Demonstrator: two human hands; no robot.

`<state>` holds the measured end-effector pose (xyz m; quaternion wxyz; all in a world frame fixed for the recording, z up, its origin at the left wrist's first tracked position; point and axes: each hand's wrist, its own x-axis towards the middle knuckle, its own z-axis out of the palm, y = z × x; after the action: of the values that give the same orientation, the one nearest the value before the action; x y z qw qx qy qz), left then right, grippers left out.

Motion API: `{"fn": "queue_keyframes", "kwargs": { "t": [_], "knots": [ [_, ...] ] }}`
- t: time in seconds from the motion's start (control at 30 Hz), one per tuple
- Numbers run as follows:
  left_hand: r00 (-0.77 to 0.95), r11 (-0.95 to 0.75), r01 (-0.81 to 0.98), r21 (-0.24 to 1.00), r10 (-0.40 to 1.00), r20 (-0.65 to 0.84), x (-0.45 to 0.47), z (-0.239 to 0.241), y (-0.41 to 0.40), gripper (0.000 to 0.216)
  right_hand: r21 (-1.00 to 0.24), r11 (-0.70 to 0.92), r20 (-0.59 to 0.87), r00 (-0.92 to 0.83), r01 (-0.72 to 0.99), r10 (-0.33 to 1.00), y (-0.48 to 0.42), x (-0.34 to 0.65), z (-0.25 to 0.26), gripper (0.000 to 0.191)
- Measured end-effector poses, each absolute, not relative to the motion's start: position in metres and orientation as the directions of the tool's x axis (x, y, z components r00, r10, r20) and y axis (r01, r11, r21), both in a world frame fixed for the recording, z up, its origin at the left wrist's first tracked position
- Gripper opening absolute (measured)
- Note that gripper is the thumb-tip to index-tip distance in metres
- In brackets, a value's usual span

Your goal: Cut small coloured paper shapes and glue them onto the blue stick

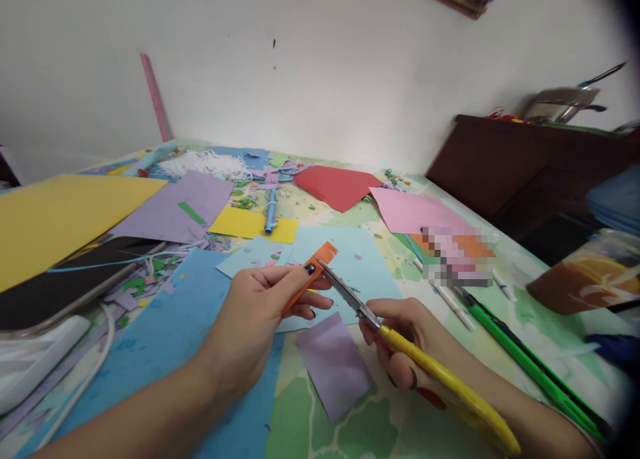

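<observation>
My left hand (273, 299) pinches an orange paper strip (326, 251) between thumb and fingers; the strip's far end shows small cuts like a fringe. My right hand (400, 339) is wrapped round scissors (425, 362) with yellow handles, partly hidden by the fingers. The scissor blades meet the edge of the orange strip just beyond my left thumb. Below both hands lie light blue paper (370, 266) with tiny scraps on it and a small purple paper square (336, 366).
Blue paper (165, 352), a dark phone (75, 279) and a white power strip (40, 366) lie left. A green cutter (530, 359) and an orange drink cup (585, 272) stand to the right. Red paper (337, 186), pink paper (420, 212) and white string (205, 164) are farther back.
</observation>
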<state>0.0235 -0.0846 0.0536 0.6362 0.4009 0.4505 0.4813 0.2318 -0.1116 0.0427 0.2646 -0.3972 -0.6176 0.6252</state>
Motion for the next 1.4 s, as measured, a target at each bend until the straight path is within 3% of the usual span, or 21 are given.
{"fn": "queue_keyframes", "kwargs": {
  "t": [0.5,1.0,1.4],
  "knots": [
    [0.126,0.196,-0.244,0.950,0.977,-0.170,0.0231,0.0529,-0.0860,0.019,-0.970,-0.126,-0.214,-0.495,0.206,0.842,-0.1131,0.2278,0.0428,0.032],
    [0.130,0.207,-0.242,0.948,0.975,-0.179,0.0229,0.0539,-0.0854,0.019,-0.945,-0.041,-0.193,-0.453,0.324,0.870,-0.1111,0.2246,0.0453,0.035],
    [0.135,0.192,-0.243,0.951,0.977,-0.163,0.0238,0.0543,-0.0847,0.019,-0.979,-0.074,-0.166,-0.523,0.193,0.836,-0.1134,0.2310,0.0428,0.047]
  ]
}}
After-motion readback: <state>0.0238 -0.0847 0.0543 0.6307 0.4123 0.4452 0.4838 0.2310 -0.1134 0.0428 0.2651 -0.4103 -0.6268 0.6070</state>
